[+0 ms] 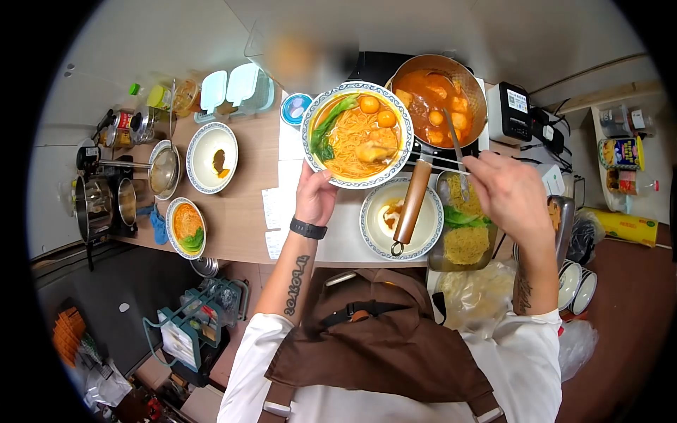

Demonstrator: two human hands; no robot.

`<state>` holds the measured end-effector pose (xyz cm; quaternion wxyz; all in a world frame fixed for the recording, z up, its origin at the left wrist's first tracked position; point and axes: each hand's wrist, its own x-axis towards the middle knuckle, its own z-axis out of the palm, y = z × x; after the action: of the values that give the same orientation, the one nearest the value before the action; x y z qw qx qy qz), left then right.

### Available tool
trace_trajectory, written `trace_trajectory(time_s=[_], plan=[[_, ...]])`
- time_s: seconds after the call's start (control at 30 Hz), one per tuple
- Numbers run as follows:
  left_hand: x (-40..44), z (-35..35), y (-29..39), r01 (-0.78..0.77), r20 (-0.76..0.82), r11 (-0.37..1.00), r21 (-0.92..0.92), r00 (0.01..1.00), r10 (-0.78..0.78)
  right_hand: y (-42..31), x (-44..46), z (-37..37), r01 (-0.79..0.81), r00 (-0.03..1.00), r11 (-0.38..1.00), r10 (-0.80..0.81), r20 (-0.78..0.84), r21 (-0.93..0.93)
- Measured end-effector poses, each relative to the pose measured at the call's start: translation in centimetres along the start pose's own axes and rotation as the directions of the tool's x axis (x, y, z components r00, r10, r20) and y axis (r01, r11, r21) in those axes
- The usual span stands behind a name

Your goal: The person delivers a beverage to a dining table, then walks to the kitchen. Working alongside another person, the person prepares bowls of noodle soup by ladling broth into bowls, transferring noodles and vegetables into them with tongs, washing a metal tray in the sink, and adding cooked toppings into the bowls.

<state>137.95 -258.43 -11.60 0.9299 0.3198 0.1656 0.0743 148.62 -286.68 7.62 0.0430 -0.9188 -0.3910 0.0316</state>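
My left hand (315, 193) grips the near rim of a blue-patterned bowl (305, 137) and holds it up beside the pot. In it are noodles (350, 139) in orange broth, green leafy vegetable (326, 135), round yellowish balls and a fried-looking piece. My right hand (505, 185) is closed around thin chopsticks (443, 163), whose tips reach the bowl's right edge. A metal utensil (456, 141) leans in the pot (477, 79) of red-orange broth and chunks; its head is hidden. The pot's wooden handle (412, 204) crosses over another patterned bowl (367, 224) with brown sauce inside.
A clear tray (436, 262) holds noodle cakes and greens at right. Left on the counter (243, 190) are a sauced bowl (199, 169), a filled noodle bowl (171, 233), a strainer (163, 174) and several jars. A black device (509, 113) with cables stands right of the pot.
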Motion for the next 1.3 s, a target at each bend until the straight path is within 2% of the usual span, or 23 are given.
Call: trace_trajectory(time_s=[0.13,0.23,0.43,0.73,0.83,0.93,0.97,1.07,1.17,1.2,1.3], plan=[[0.0,-0.2,-0.1,-0.006,-0.006,1.000,0.002,1.000,0.006,-0.6,-0.7,-0.9,-0.024,1.000,0.998,0.023,0.015,0.052],[0.0,-0.1,-0.1,-0.004,-0.007,1.000,-0.003,1.000,0.004,-0.4,-1.1,-1.9,-0.089,0.993,0.994,0.083,0.083,0.069],[0.2,0.2,-0.1,-0.009,-0.006,1.000,-0.012,1.000,0.009,0.1,-0.2,0.1,-0.023,0.996,0.996,0.015,0.084,0.092],[0.1,-0.1,-0.1,-0.003,-0.005,0.999,0.045,1.000,0.003,0.3,0.2,-1.9,-0.073,0.990,0.992,0.059,0.129,0.107],[-0.1,0.0,-0.2,-0.005,-0.001,0.999,0.033,1.000,0.005,1.0,0.7,-0.5,-0.011,0.996,0.989,-0.002,0.090,0.146],[-0.1,0.0,0.0,-0.015,-0.004,1.000,0.023,1.000,0.015,2.8,0.7,-1.4,-0.102,0.993,0.960,0.084,0.078,0.260],[-0.2,-0.1,0.0,-0.019,-0.011,1.000,0.013,1.000,0.019,3.1,1.0,-2.2,-0.201,0.978,0.942,0.179,0.104,0.270],[-0.4,-0.2,0.0,-0.027,-0.021,1.000,0.006,0.999,0.027,6.4,2.3,0.0,-0.269,0.959,0.947,0.281,-0.044,0.178],[-0.4,-0.4,0.0,-0.024,-0.021,1.000,0.010,0.999,0.025,7.9,4.1,4.5,-0.260,0.962,0.960,0.267,-0.065,0.101],[-0.5,-0.3,0.1,-0.025,-0.022,1.000,0.011,0.999,0.025,8.1,4.6,5.7,-0.269,0.963,0.957,0.269,0.017,0.107],[-0.6,-0.3,0.1,-0.033,-0.020,0.999,0.022,0.999,0.033,8.3,5.1,7.8,-0.273,0.962,0.960,0.272,0.024,0.069]])
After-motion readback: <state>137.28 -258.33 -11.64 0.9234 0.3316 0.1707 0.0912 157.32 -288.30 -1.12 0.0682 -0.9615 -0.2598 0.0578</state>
